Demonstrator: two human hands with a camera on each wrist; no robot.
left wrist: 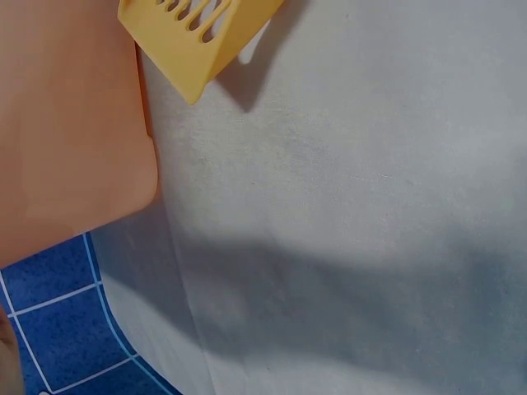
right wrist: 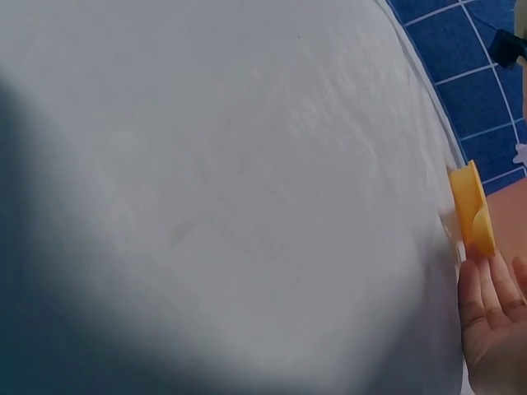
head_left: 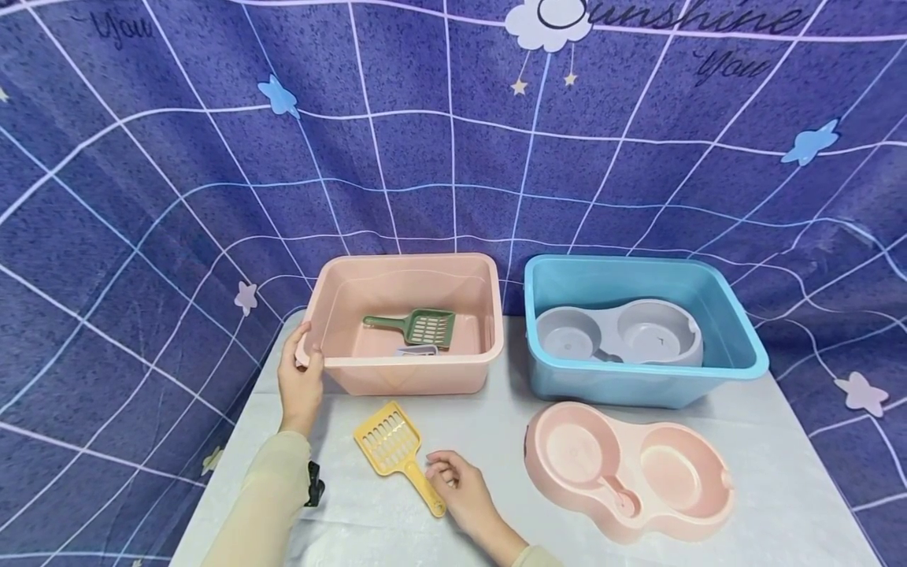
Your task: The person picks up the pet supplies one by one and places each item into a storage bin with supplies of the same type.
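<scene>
My left hand (head_left: 301, 390) grips the front left corner of the pink litter box (head_left: 407, 379), thumb at the rim. In the left wrist view, the pink box's wall (left wrist: 74, 123) fills the upper left. A yellow litter scoop (head_left: 425, 490) lies on the table in front of the box, its slotted head toward it. Beside the scoop's handle is my right hand (head_left: 466, 494), fingers loosely bent and holding nothing. The right wrist view shows its fingers (right wrist: 492, 292) close to the yellow scoop (right wrist: 472, 206); whether they touch is unclear. Inside the pink box lies a green litter scoop (head_left: 418, 321).
A small greyish item (head_left: 418, 350) lies in the pink box, partly hidden by its front wall. To the right, a blue litter box (head_left: 623, 383) holds a grey double bowl (head_left: 605, 319). A pink double bowl (head_left: 631, 433) sits before it. Behind hangs a blue curtain (head_left: 425, 157).
</scene>
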